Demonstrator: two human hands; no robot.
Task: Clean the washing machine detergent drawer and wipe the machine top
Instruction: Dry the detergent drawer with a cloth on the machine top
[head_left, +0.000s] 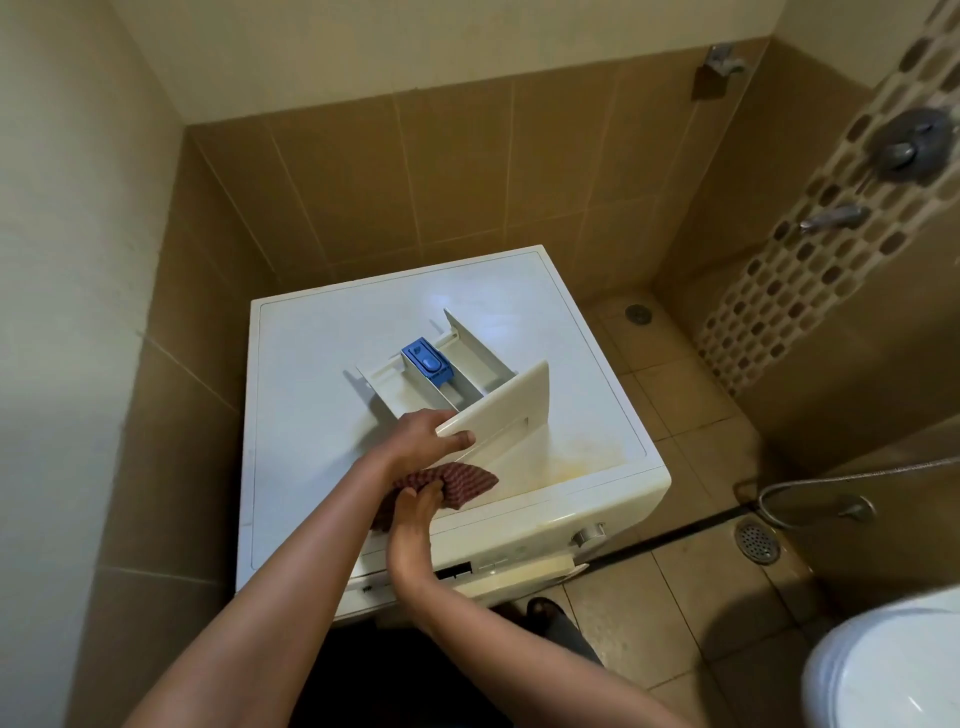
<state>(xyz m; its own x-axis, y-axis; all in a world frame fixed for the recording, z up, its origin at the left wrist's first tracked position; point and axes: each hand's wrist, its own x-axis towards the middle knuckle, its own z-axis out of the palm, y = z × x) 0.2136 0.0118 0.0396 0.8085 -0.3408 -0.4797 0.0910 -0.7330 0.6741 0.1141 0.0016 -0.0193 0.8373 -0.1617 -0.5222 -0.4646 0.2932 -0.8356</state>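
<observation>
Your left hand (428, 436) grips the near corner of the front panel of the one detergent drawer (493, 410), which is out of its slot and sits on the washing machine top (311, 374) with a single blue insert (427, 362) in its middle compartment. Your right hand (415, 512) is curled round the one reddish-brown cloth (462, 483), just below the left hand at the top's front edge. Two floor drains (757, 540) and one toilet (883, 670) lie to the right.
</observation>
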